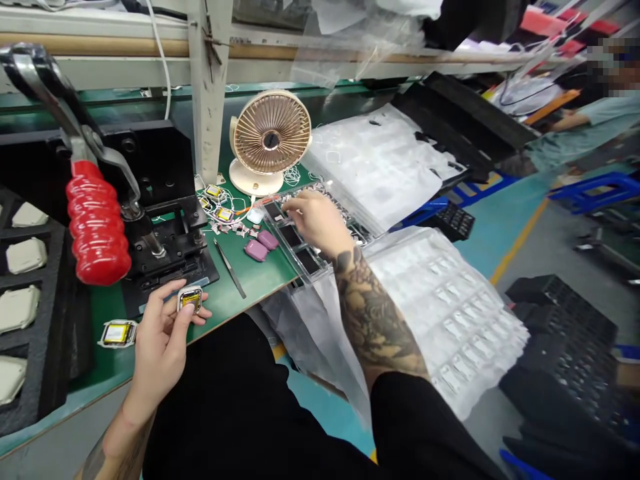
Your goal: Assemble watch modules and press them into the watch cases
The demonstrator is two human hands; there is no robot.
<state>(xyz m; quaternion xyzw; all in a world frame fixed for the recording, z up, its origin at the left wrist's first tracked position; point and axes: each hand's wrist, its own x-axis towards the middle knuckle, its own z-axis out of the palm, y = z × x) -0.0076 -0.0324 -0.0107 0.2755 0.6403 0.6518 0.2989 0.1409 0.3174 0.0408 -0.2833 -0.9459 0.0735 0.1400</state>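
My left hand point(167, 327) holds a small white square case point(190, 300) with yellow and dark parts inside, thumb across its front, over the bench's front edge. A similar open case point(118, 333) lies on the green bench just left of that hand. My right hand point(316, 219) reaches over a clear compartment tray point(307, 261) of small parts; its fingers are bent together at the tray, and whatever they grip is too small to make out. Black tweezers point(230, 268) and two purple pieces point(257, 251) rest between the hands.
A press with a red handle point(98, 223) stands at the left, beside a black foam tray point(47, 333) of white cases. Behind are a fan point(271, 143) and small wired parts point(223, 213). White-covered trays point(450, 313) lie right. A person point(595, 120) is at the far right.
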